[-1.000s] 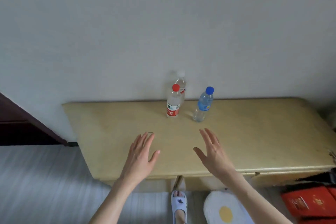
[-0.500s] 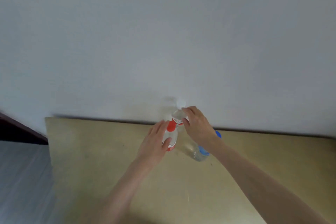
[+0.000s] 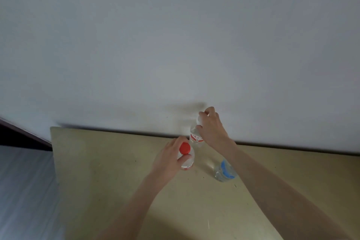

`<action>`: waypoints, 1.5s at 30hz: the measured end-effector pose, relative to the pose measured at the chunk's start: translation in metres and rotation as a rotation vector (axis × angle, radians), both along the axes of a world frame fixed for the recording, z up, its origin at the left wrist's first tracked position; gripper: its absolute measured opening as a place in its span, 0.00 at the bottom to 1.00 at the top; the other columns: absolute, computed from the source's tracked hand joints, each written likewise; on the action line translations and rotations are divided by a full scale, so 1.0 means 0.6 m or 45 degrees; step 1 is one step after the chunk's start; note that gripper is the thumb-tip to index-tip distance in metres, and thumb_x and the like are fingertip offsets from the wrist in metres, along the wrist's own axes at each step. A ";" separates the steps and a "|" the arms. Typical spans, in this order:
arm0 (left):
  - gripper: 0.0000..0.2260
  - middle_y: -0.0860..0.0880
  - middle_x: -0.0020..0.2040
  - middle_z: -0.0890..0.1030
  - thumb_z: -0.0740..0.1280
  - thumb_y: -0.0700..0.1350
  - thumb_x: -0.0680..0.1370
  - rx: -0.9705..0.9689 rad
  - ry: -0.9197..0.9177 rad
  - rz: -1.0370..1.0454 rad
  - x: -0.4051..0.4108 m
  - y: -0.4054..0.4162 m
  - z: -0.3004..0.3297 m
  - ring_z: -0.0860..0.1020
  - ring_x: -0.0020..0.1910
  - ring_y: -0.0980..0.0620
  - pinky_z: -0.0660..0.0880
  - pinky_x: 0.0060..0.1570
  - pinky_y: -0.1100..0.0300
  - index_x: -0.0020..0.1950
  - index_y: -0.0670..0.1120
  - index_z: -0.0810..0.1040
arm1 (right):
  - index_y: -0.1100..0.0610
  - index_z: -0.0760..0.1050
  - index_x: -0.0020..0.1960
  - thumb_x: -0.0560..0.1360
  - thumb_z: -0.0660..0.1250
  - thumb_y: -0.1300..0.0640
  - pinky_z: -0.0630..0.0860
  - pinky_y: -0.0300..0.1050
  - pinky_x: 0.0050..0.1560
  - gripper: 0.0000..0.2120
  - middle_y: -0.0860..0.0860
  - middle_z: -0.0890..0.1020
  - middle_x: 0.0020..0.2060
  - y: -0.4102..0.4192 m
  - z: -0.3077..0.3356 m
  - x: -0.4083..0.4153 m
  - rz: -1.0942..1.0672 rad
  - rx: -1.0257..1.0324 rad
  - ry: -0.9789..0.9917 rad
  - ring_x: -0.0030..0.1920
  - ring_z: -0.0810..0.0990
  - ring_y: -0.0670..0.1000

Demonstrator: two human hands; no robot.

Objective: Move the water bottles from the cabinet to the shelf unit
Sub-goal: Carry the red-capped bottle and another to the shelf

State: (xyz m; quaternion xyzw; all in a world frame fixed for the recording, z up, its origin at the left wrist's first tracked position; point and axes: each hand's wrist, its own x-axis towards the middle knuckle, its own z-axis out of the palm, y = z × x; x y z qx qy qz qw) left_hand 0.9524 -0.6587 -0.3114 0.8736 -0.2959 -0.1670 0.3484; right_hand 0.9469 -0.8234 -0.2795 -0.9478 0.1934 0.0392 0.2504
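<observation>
Pale wall behind, yellow cabinet top [image 3: 116,171] below. Near its back edge, the left hand [image 3: 167,161] grips the red-capped bottle [image 3: 186,157] and the right hand [image 3: 211,126] grips the white-capped bottle [image 3: 195,138]. Beside them stands the blue-label bottle [image 3: 224,171], untouched. I think no bottle is moved yet.

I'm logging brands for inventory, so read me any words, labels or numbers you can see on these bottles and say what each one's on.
No text is legible.
Bottle by the wall, held by the right hand: red and white label, print too blurred.
Red-capped bottle, held by the left hand: label mostly hidden.
Blue-labelled bottle: blue band, no readable print.
</observation>
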 end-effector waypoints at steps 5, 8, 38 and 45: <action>0.12 0.53 0.49 0.79 0.70 0.44 0.70 -0.150 0.220 0.106 0.007 0.019 -0.018 0.75 0.47 0.52 0.71 0.49 0.60 0.51 0.51 0.74 | 0.64 0.66 0.60 0.73 0.59 0.65 0.69 0.49 0.53 0.16 0.60 0.68 0.57 0.013 -0.016 0.000 -0.055 0.035 0.005 0.56 0.69 0.59; 0.15 0.53 0.48 0.80 0.71 0.41 0.70 -0.285 0.401 0.271 0.008 0.028 -0.020 0.78 0.50 0.50 0.73 0.53 0.57 0.46 0.60 0.72 | 0.64 0.66 0.62 0.74 0.62 0.63 0.69 0.46 0.54 0.18 0.59 0.67 0.59 0.023 -0.030 -0.004 -0.173 0.205 -0.040 0.55 0.72 0.59; 0.14 0.55 0.45 0.77 0.55 0.63 0.69 -0.466 0.406 -0.675 -0.168 0.110 0.037 0.74 0.44 0.68 0.66 0.44 0.77 0.46 0.56 0.70 | 0.56 0.75 0.49 0.75 0.64 0.59 0.72 0.29 0.41 0.03 0.47 0.81 0.41 0.305 -0.001 -0.502 -1.488 0.600 -1.013 0.39 0.78 0.33; 0.13 0.54 0.43 0.77 0.56 0.63 0.69 -0.430 0.482 -1.165 -0.405 0.097 0.077 0.74 0.42 0.70 0.66 0.42 0.78 0.44 0.57 0.70 | 0.51 0.77 0.45 0.73 0.66 0.46 0.73 0.32 0.42 0.09 0.54 0.82 0.41 0.415 0.053 -0.735 -1.912 0.444 -1.379 0.42 0.78 0.45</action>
